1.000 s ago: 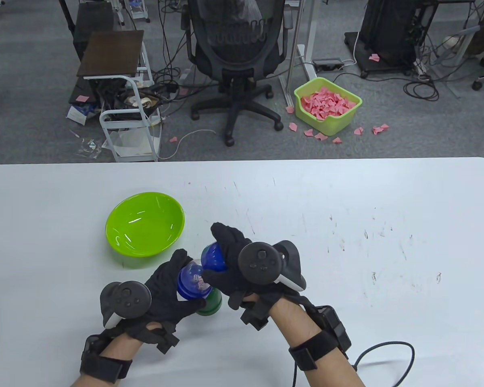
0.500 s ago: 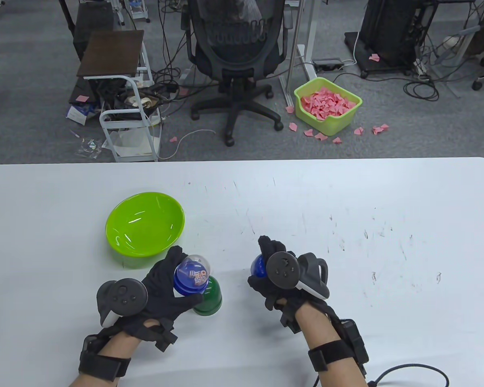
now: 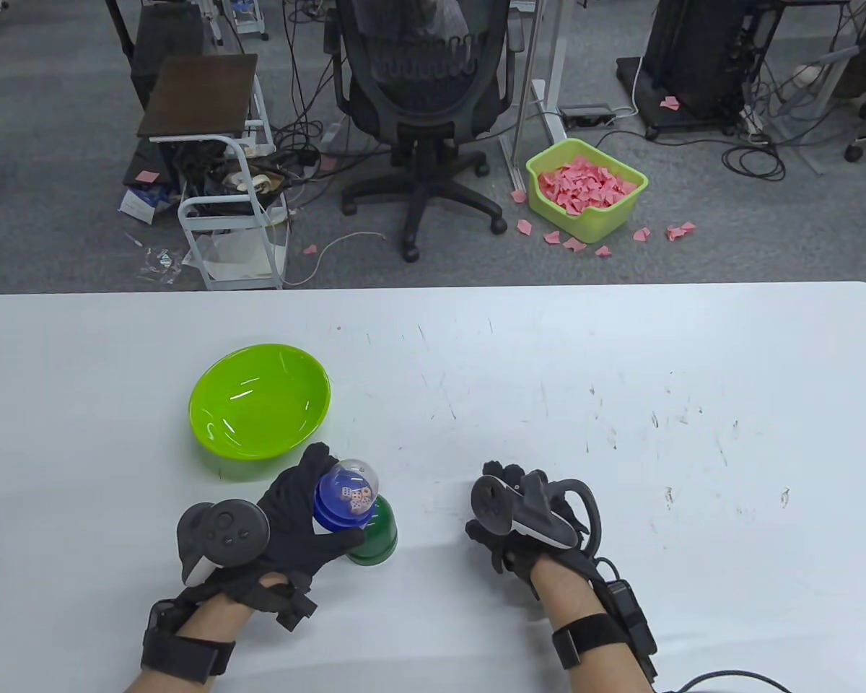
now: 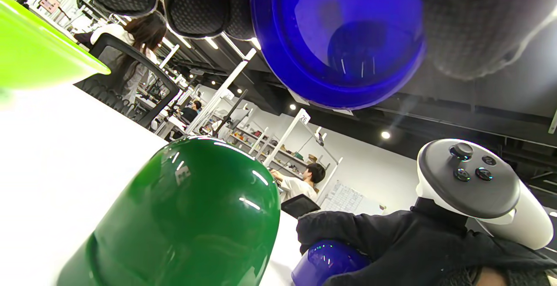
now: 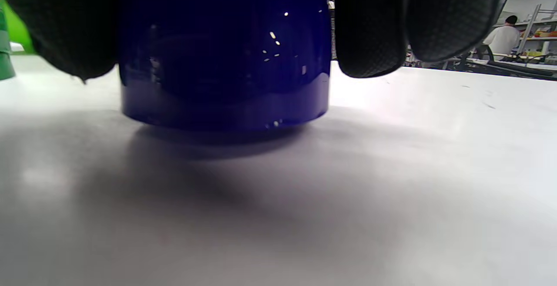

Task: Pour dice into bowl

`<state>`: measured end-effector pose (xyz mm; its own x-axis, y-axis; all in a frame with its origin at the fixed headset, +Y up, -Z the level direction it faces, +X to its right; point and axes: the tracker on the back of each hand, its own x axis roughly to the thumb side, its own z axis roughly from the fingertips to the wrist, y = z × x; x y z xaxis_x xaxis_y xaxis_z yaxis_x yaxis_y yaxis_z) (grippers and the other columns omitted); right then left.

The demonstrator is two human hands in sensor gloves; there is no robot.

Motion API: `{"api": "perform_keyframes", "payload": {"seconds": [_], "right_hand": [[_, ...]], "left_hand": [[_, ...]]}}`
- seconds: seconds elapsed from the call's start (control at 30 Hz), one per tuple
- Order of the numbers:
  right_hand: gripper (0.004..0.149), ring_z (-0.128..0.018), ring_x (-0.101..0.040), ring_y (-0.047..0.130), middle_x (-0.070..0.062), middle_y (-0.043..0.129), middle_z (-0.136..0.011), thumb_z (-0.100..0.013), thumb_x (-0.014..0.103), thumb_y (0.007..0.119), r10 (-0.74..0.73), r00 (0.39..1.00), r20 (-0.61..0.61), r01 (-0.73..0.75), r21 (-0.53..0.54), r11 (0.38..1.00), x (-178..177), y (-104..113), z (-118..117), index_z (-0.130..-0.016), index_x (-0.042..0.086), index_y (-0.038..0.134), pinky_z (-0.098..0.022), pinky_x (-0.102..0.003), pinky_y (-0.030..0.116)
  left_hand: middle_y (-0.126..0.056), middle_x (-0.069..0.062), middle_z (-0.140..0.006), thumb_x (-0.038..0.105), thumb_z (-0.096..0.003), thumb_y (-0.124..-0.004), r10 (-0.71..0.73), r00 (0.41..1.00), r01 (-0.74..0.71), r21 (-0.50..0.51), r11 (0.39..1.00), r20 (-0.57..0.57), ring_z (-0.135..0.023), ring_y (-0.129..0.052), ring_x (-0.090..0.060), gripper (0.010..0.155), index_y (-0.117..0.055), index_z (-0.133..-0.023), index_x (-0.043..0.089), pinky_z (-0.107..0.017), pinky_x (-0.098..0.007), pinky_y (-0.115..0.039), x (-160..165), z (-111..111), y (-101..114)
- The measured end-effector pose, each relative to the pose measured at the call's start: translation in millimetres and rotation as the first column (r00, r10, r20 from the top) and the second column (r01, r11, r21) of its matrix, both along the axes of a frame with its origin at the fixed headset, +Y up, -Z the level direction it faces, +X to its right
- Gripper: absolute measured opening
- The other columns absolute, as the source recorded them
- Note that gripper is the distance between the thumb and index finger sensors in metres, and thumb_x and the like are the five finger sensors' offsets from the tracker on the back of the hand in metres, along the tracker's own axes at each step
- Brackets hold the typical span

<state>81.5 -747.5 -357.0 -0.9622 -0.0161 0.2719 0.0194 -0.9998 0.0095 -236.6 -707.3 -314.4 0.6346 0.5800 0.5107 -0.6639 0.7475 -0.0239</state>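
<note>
Where the left hand (image 3: 299, 523) sits at lower left of the table view, its knit-gloved fingers curl round a glossy blue cup (image 3: 341, 505) capped by a clear dome. Small pale dice (image 3: 356, 497) show inside the dome, between thumb and forefinger. Just below and right of the cup stands a shiny dark green cup (image 3: 377, 534), rounded, mouth down on the white scuffed table (image 3: 620, 375). Whether the two cups touch cannot be told. The lime green bowl (image 3: 260, 403), smooth plastic and round, lies just above the left hand, up and left of the dice. At lower centre the right hand (image 3: 509, 523) curls round a glossy blue cover (image 5: 224, 55), smooth and cylindrical, its rim at the tabletop; gloved fingertips (image 5: 370, 29) flank both sides of it in the right wrist view.
</note>
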Motion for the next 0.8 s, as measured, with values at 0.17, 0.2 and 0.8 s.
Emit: {"api": "perform_keyframes", "payload": {"seconds": [0.17, 0.2, 0.8], "right_hand": [[0.086, -0.077, -0.057, 0.081, -0.024, 0.077, -0.102, -0.042, 0.059, 0.083, 0.028, 1.0, 0.013, -0.028, -0.008, 1.0, 1.1, -4.2, 0.4, -0.105, 0.008, 0.056, -0.055, -0.069, 0.072], [0.086, -0.077, -0.057, 0.081, -0.024, 0.077, -0.102, -0.042, 0.059, 0.083, 0.027, 1.0, 0.015, -0.027, -0.012, 1.0, 1.4, -4.3, 0.4, -0.105, 0.008, 0.056, -0.055, -0.069, 0.072], [0.079, -0.077, -0.055, 0.082, -0.026, 0.075, -0.102, -0.046, 0.053, 0.079, -0.373, 0.907, -0.195, 0.409, 0.203, 0.89, -21.5, 57.7, 26.8, -0.106, 0.007, 0.054, -0.055, -0.068, 0.073]], "left_hand": [[-0.062, -0.011, -0.11, 0.07, -0.036, -0.087, -0.003, 1.0, 0.003, -0.002, 1.0, -0.003, -0.1, -0.067, -0.038, 0.11, -0.025, -0.11, 0.017, -0.076, -0.062, -0.061, -0.4, -0.2, -0.4], [-0.062, -0.011, -0.11, 0.07, -0.0362, -0.087, -0.004, 1.0, 0.004, -0.002, 1.0, -0.003, -0.1, -0.067, -0.038, 0.11, -0.025, -0.11, 0.016, -0.076, -0.062, -0.06, -0.4, -0.3, -0.3], [-0.063, -0.012, -0.109, 0.07, -0.0361, -0.088, -0.113, 0.994, 0.113, 0.037, 0.993, -0.001, -0.099, -0.068, -0.039, 0.11, -0.027, -0.11, 0.016, -0.076, -0.063, -0.06, 12.3, 6.2, -0.5]]}}
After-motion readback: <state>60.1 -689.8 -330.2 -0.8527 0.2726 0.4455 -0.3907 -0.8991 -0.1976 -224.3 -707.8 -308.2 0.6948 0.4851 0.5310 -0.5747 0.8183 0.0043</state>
